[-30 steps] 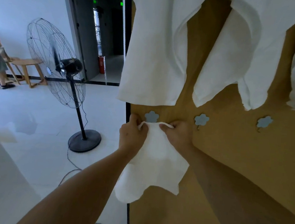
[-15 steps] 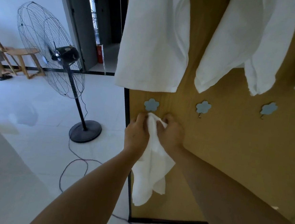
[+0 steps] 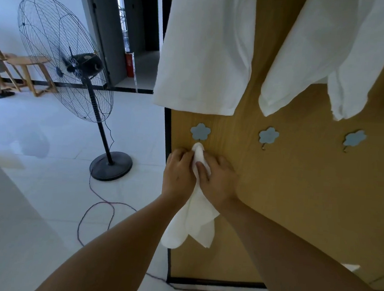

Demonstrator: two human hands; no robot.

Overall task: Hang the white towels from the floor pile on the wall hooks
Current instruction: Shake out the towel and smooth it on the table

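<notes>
Two hands pinching small white towel mid-frame | left hand, right hand | soft, light, limp; best held at bunched top under hook

towel bunched narrower, raised to hook

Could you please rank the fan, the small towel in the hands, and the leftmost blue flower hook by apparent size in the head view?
1. Fan, largest, though it stands farther away.
2. Small towel.
3. Leftmost flower hook, clearly smallest.
</notes>
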